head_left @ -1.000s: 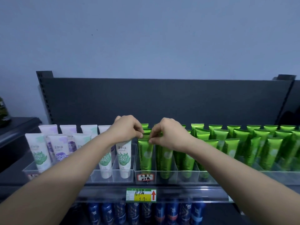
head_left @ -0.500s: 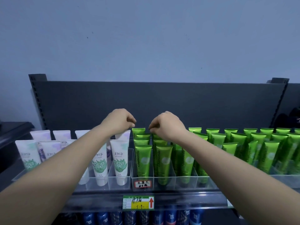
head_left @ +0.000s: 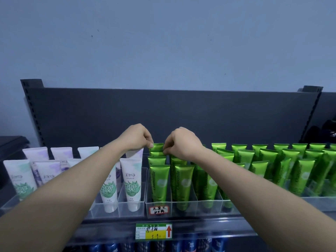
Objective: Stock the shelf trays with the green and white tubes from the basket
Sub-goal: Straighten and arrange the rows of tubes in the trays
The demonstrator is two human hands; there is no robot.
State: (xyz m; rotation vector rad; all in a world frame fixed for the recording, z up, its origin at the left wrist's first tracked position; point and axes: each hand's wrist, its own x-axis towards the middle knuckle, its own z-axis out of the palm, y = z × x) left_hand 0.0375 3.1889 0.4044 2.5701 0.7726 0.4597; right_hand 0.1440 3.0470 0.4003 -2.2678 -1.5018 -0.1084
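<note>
On the left of the shelf [head_left: 227, 221], the white tubes [head_left: 131, 180] stand cap-down in their clear trays, and the rows look full. Just right of them the left hand [head_left: 137, 138] is curled. Its thumb and forefinger pinch the left corner of the crimped top of the rear green tube [head_left: 157, 146]. That tube stands at the far end of the leftmost green row in the green tray [head_left: 207, 210]. The right hand [head_left: 183, 143] is close beside the left without touching it, and as far as the view shows it pinches the same crimp at its right corner.

The step in hand looks like seating this tube at the back of its lane. To do it well, I judge the tube should go down straight, cap first, with both pinches level. That way the crimp lies square to the row and lines up with the tubes in front. A tilt would lean it onto the neighbouring white tube or across the divider. Release only once the cap rests on the tray floor, which is hidden here. Pinch lightly, since the soft crimp would likely bend.

Farther right, the other green tubes [head_left: 291, 168] pack their lanes densely. The basket is not in view.
</note>
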